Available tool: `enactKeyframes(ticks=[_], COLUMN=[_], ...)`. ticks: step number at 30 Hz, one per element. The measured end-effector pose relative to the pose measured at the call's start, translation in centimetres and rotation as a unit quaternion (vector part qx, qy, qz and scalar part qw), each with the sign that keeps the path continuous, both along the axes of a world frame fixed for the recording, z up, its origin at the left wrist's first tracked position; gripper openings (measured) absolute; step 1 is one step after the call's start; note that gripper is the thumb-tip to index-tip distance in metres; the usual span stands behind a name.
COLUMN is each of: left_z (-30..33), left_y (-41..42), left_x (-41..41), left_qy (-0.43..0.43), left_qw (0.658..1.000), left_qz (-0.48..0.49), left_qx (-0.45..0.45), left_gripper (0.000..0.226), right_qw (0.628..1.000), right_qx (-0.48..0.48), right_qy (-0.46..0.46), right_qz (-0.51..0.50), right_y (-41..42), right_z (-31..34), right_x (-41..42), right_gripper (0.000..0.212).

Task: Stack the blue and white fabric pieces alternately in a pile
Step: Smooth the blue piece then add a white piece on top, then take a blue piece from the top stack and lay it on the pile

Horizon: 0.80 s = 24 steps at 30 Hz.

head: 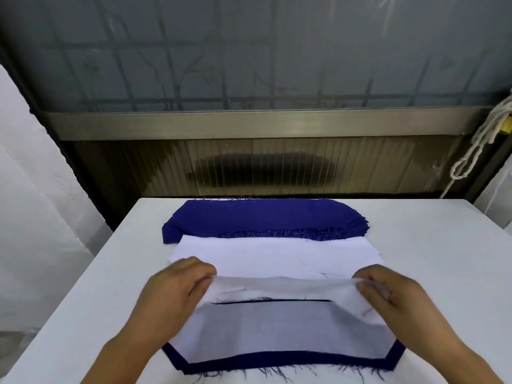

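My left hand (177, 289) and right hand (388, 292) pinch the far edge of a white fabric piece (277, 325), which lies over a blue fabric piece (277, 360).

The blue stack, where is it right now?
Head view: the blue stack lies at the table's far edge, centred, just behind the white stack.

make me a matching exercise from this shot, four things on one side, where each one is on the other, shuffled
Things:
1. blue stack
2. white stack
3. white piece
4. rope

Places:
a. held at both ends by the left hand and right hand
b. far edge of the table
c. hanging at upper right
d. just nearer than the blue stack

Pairs: 1-b, 2-d, 3-a, 4-c
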State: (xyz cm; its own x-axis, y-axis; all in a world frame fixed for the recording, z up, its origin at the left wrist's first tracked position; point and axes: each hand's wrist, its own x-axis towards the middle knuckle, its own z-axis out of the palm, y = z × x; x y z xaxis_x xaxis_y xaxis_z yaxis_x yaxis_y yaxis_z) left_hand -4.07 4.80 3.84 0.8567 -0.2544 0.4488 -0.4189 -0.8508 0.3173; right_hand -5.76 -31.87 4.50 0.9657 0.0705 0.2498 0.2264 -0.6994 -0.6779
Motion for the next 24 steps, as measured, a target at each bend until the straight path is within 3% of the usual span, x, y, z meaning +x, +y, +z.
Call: enactKeyframes(ticks=[3,5,8,13,24], left_z=[-0.2,-1.7,-5.0,-7.6,-8.3], left_y=[0.5,1.1,1.4,1.4,1.2], left_x=[-0.2,-0.7,-1.8,-3.5,-3.8], left_qy=[-0.132,-0.157,-0.158,-0.121,-0.103], left_qw=[0.991,0.987,0.983,0.988,0.992], left_qz=[0.009,-0.016,-0.070,-0.078,-0.072], left_qx=[0.008,0.037,0.057,0.052,0.030], left_gripper=[0.028,0.034,0.043,0.068,0.068], right_qw=[0.989,0.978,0.953,0.950,0.945], right_qx=[-0.016,-0.039,-0.130,-0.154,-0.155], right_qy=[-0.139,-0.202,-0.266,-0.249,-0.274], right_qz=[-0.050,-0.037,0.056,0.108,0.090], right_y=[-0.1,-0.4,-0.9,-1.6,-1.5], right_z=[-0.6,-2.2,-5.9,-9.1,-9.7], right_x=[-0.1,-0.2,-0.8,-1.4,-1.7], right_gripper=[0.018,0.016,0.035,0.050,0.041])
